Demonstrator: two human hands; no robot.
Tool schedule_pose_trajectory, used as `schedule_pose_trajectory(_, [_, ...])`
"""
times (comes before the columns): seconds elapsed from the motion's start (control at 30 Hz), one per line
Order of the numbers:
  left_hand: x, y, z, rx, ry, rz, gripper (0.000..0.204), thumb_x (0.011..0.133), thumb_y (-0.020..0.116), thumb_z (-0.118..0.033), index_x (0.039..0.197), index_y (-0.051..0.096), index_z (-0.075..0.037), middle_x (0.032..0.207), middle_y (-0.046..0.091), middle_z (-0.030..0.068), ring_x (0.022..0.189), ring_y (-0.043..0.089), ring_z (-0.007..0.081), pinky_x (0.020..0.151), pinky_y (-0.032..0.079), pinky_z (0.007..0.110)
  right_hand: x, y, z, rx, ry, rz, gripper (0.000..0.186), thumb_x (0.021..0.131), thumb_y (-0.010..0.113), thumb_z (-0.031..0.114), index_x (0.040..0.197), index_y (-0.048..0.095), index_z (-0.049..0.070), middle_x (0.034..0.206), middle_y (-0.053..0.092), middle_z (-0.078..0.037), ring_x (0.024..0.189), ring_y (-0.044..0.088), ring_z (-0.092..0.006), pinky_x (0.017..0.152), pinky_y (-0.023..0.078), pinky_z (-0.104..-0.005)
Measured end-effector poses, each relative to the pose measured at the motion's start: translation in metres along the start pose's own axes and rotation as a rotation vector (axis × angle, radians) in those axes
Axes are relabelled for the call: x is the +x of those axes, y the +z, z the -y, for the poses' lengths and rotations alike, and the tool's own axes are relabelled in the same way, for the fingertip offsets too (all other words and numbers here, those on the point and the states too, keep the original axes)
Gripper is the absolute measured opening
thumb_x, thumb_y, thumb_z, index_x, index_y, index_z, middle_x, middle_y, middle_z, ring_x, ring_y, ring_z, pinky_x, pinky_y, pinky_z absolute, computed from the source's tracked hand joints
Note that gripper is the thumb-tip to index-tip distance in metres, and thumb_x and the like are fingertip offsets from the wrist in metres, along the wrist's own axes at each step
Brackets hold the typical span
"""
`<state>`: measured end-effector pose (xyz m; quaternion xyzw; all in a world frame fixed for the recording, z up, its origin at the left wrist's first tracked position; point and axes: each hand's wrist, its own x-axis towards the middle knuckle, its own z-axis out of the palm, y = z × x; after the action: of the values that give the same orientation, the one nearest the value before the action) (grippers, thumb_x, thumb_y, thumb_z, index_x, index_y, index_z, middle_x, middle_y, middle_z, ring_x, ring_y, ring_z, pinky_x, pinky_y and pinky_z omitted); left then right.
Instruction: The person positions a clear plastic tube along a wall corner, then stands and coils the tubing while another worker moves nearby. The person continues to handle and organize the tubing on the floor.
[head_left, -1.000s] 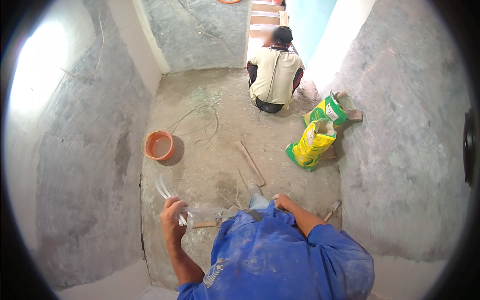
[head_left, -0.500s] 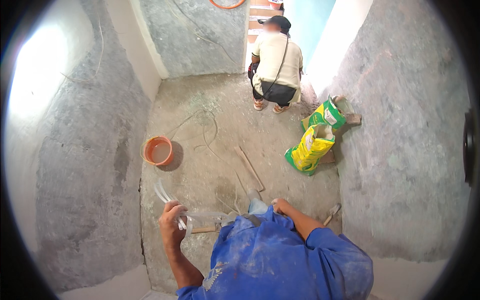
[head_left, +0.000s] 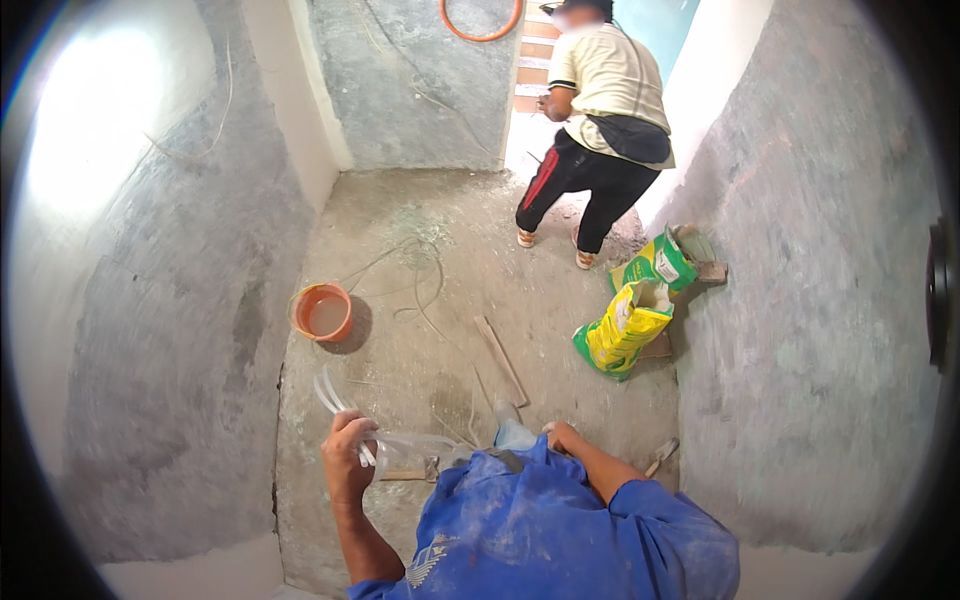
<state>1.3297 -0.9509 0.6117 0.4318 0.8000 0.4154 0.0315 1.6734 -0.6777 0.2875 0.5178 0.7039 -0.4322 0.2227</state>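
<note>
My left hand [head_left: 350,443] is raised at the left, its fingers closed around translucent white plastic strips that look like thin tubing [head_left: 330,392]. Loose ends stick up past the fist, and a looser length [head_left: 412,443] trails right toward my waist. My right hand [head_left: 563,437] is held at the front of my blue shirt [head_left: 580,520], by the hem. Its fingers look curled in, but the shirt partly hides them and what they hold. Below the strips, a wooden-handled tool like a hammer [head_left: 407,475] lies on the floor.
An orange bucket [head_left: 322,313] of cloudy liquid stands left. A wooden strip [head_left: 501,361] and thin cable [head_left: 440,315] lie mid-floor. Yellow-green [head_left: 628,330] and green [head_left: 655,262] open bags stand right, near a small tool [head_left: 661,456]. Another person [head_left: 610,110] stands by the doorway.
The other person has risen from a squat to a bent stance. My view has shifted slightly. My left hand still grips the tubing, and my right hand stays by the shirt hem.
</note>
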Motion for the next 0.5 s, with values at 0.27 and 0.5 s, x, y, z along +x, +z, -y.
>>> schedule_pose_trajectory(0.27, [0.0, -0.012, -0.022, 0.005, 0.0, -0.182, 0.026, 0.067, 0.065, 0.01, 0.091, 0.067, -0.002, 0.097, 0.064, 0.013, 0.089, 0.068, 0.0328, 0.08, 0.054, 0.038, -0.006, -0.017, 0.065, 0.351, -0.247, -0.013, 0.044, 0.097, 0.063, 0.035, 0.129, 0.067, 0.005, 0.094, 0.075, -0.017, 0.076, 0.074, -0.0238, 0.067, 0.058, -0.036])
schedule_pose_trajectory(0.5, [-0.004, -0.027, -0.039, -0.051, 0.092, -0.2, 0.025, 0.067, 0.07, 0.009, 0.089, 0.067, -0.001, 0.095, 0.063, 0.0121, 0.087, 0.067, 0.0294, 0.079, 0.053, 0.035, -0.089, -0.035, 0.213, 0.543, -0.202, 0.482, 0.076, 0.101, 0.048, 0.063, 0.151, 0.035, 0.007, 0.081, 0.069, -0.02, 0.064, 0.071, -0.025, 0.054, 0.059, -0.04])
